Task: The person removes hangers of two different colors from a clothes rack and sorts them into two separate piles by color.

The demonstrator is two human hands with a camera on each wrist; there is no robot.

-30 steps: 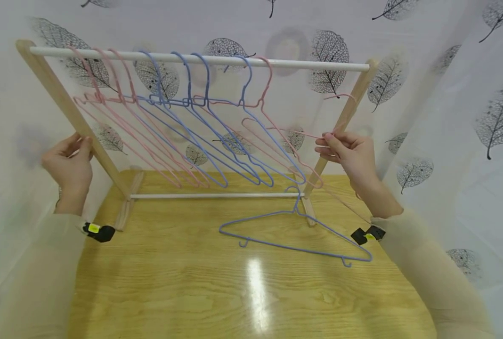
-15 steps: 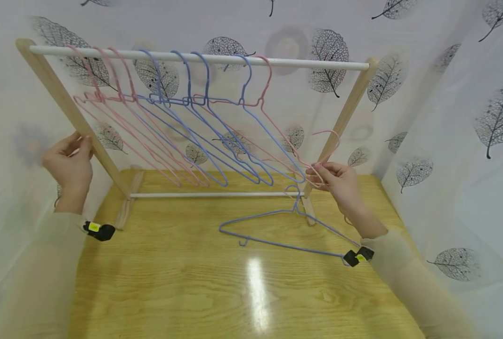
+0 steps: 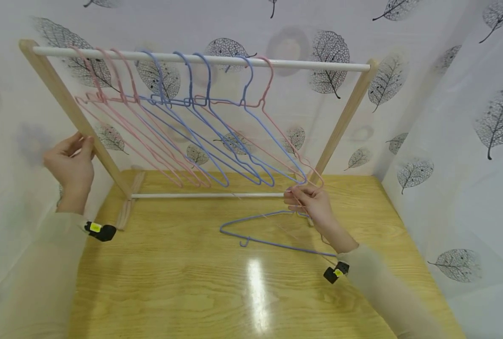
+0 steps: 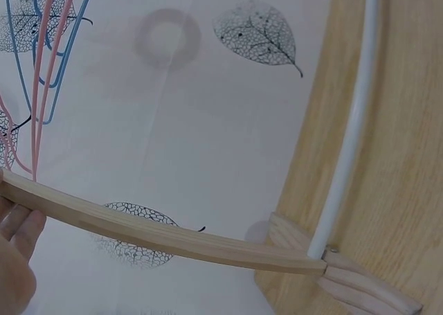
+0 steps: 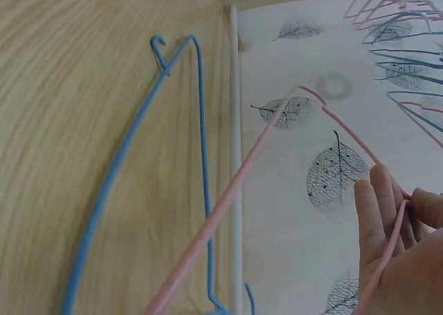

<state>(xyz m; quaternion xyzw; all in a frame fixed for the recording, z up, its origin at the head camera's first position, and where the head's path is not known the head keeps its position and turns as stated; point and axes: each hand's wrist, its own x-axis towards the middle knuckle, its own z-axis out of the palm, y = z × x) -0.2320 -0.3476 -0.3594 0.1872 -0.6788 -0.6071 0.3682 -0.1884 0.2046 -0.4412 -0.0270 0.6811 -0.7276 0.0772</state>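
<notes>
My left hand point(image 3: 71, 160) grips the left wooden post point(image 3: 65, 99) of a clothes rack, fingers and thumb on either side of it. Low by the rack's right end, my right hand point(image 3: 312, 205) pinches a thin pink clothes hanger point(image 5: 228, 201) at its neck, between thumb and fingers. In the head view that hanger is faint and its hook is mostly hidden by the hand. Beneath it, a blue clothes hanger point(image 3: 285, 246) lies flat on the wooden table point(image 3: 171, 282), partly covered by my right hand and wrist.
From the white top rail point(image 3: 311, 64) hang pink hangers point(image 3: 129, 80) at the left, several blue hangers point(image 3: 209, 84) in the middle and a pink hanger point(image 3: 270, 82) at the right. A white lower rail point(image 3: 205, 195) joins the feet. Leaf-printed sheeting point(image 3: 459, 212) surrounds the table.
My right hand has come down and to the left with the pink hanger, from beside the right post to over the blue hanger. My left hand stays on the left post.
</notes>
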